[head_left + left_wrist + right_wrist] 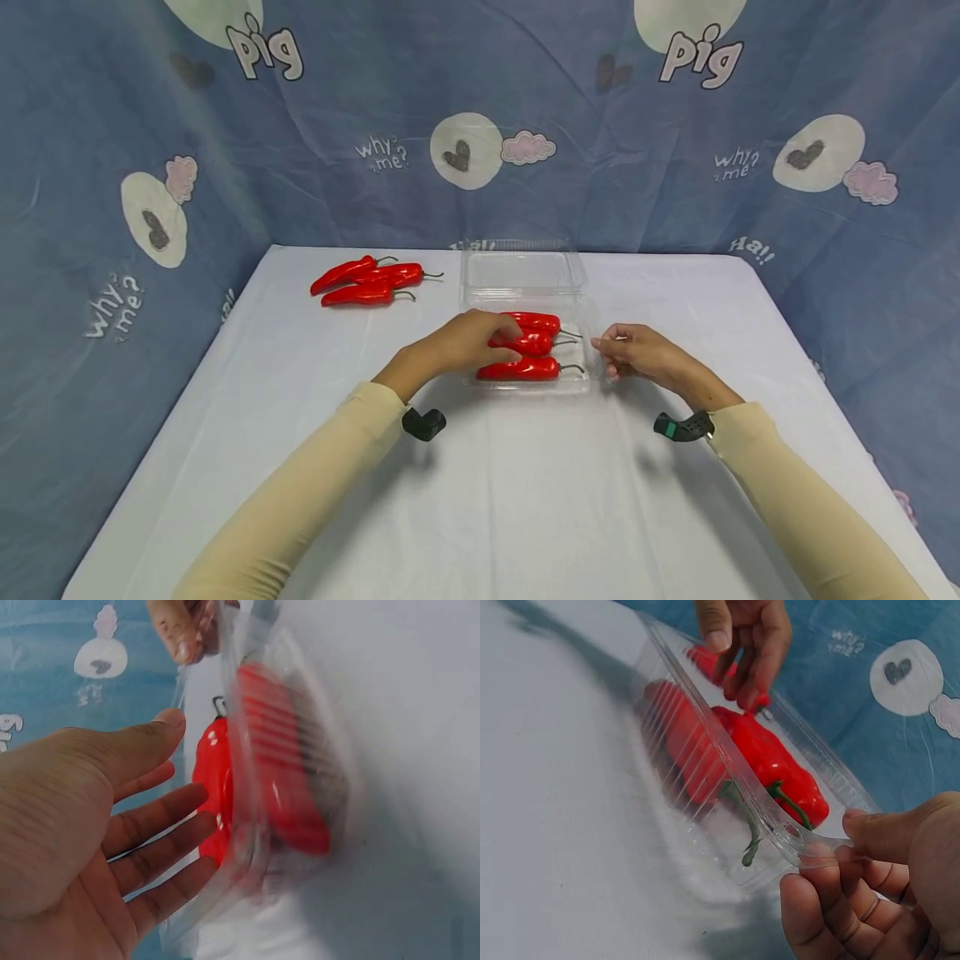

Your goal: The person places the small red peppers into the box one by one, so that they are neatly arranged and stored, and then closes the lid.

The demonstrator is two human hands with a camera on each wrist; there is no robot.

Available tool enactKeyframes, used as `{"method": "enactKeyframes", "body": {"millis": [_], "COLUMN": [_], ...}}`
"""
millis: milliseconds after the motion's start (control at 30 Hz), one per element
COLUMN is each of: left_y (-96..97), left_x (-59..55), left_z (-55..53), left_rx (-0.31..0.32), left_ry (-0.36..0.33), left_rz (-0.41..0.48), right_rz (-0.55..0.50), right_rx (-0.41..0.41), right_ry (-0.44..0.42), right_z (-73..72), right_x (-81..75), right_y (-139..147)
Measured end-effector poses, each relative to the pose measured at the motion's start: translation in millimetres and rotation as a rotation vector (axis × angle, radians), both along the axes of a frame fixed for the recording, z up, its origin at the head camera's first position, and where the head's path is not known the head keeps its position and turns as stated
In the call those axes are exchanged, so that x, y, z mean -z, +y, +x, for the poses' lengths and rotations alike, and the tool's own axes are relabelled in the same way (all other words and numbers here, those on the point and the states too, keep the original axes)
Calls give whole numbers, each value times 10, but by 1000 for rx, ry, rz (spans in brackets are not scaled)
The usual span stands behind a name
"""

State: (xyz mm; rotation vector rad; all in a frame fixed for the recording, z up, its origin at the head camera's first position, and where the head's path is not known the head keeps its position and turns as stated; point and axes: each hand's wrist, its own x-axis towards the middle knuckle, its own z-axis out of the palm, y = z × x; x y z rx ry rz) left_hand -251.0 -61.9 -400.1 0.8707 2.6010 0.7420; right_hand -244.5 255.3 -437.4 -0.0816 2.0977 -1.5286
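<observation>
A clear plastic clamshell box [573, 384] stands mid-table with its lid [522, 271] folded back. Inside it lie three red chili peppers with green stems: a back one [542, 320], a middle one [536, 343] and a front one [525, 369]. My left hand [472, 340] hovers over the box's left side, fingers loosely spread, holding nothing; its fingertips are close to the peppers. At the opposite end, my right hand [877, 877] pinches the corner of the box's rim [814, 846] between thumb and fingers. The left wrist view blurs the box wall.
Three more red peppers lie together at the table's back left: an upper one [345, 272], a middle one [393, 275] and a lower one [360, 295]. A blue printed curtain [337, 108] hangs right behind the white tabletop [562, 500].
</observation>
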Motion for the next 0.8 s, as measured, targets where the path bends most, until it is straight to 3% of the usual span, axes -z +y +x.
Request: {"method": "enactKeyframes", "body": {"millis": [367, 667, 800], "left_y": [-368, -767, -920], "left_x": [-123, -221, -214], "left_z": [-137, -232, -265], "left_rx": [-49, -156, -196], "left_ry": [49, 68, 91], "left_rz": [52, 19, 4], "right_rz": [4, -7, -7], "right_rx": [-4, -3, -4], "right_ry": [3, 1, -3], "right_z": [-10, -15, -14], "right_x": [19, 18, 8], "right_y": [12, 10, 10]}}
